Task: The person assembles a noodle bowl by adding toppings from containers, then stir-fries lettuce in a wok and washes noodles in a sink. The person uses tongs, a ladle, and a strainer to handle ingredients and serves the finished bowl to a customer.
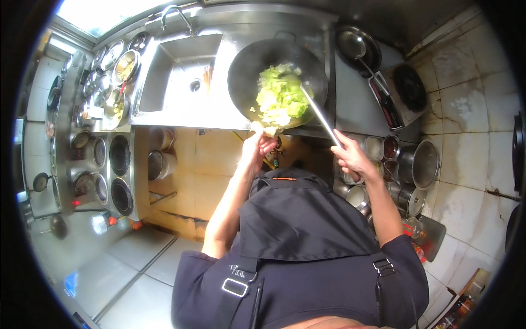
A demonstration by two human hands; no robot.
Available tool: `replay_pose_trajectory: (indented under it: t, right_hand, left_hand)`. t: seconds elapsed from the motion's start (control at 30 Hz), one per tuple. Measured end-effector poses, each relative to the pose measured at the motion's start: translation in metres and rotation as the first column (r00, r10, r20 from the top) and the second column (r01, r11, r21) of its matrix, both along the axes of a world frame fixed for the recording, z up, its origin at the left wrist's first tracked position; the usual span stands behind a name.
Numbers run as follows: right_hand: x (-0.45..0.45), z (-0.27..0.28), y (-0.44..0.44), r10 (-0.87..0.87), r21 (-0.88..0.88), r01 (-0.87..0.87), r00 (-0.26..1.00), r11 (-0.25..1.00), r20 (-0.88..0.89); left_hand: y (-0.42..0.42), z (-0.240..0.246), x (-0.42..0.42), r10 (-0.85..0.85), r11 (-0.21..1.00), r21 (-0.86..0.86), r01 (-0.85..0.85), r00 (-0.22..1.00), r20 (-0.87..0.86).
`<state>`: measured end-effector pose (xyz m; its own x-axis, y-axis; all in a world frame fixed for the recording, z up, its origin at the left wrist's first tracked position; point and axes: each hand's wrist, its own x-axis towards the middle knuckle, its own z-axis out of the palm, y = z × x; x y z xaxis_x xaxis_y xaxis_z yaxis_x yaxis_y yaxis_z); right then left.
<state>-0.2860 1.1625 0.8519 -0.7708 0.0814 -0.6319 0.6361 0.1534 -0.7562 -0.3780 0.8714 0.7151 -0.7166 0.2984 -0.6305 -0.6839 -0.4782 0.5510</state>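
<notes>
Chopped pale green leafy vegetable lies heaped in a large dark wok in front of me. My right hand is closed around the handle of a long metal ladle, whose bowl rests among the leaves and is partly hidden by them. At the near rim of the wok, my left hand has its fingers bent around a pale cloth or piece of leaf; which of these it is I cannot tell.
A steel sink adjoins the wok on the left, with a faucet behind it. Pans and bowls of food stand farther left. To the right are a strainer on a dark pan, seasoning containers and a large steel pot.
</notes>
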Motion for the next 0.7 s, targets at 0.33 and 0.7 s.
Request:
replay_pose_trajectory:
  t: [0.33, 0.7]
  right_hand:
    - [0.010, -0.036, -0.010, 0.416, 0.562, -0.237, 0.884, 0.792, -0.212]
    - [-0.022, -0.071, 0.004, 0.124, 0.145, -0.098, 0.976, 0.985, -0.179]
  left_hand:
    - [0.024, -0.045, -0.044, 0.026, 0.991, -0.133, -0.015, 0.996, 0.084]
    - [0.028, -0.050, -0.051, -0.023, 0.969, -0.246, 0.013, 0.999, -0.037]
